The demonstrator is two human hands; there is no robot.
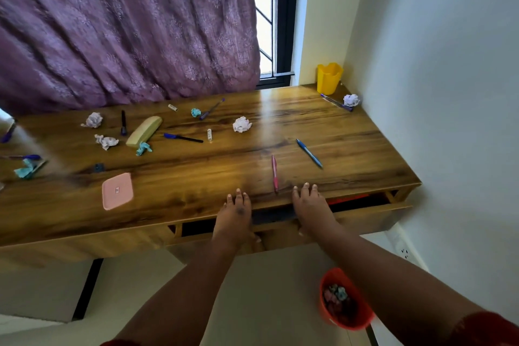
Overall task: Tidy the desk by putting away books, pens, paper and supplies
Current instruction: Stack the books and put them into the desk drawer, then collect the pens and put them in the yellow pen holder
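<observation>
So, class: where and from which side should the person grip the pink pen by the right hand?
Pinch the pink pen mid-barrel from above with the right hand. It lies flat, pointing away from the desk edge, long sides clear, so fingers likely close across it easily.

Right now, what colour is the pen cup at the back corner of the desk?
Yellow; the pen cup shows best in the head view.

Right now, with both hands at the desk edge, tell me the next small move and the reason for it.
Probably lift the right hand a little forward and pick up the pink pen. It lies right at the fingertips, the nearest loose item, and both hands look empty, resting on the desk above the partly open drawer. It could then go in the yellow cup.
</observation>
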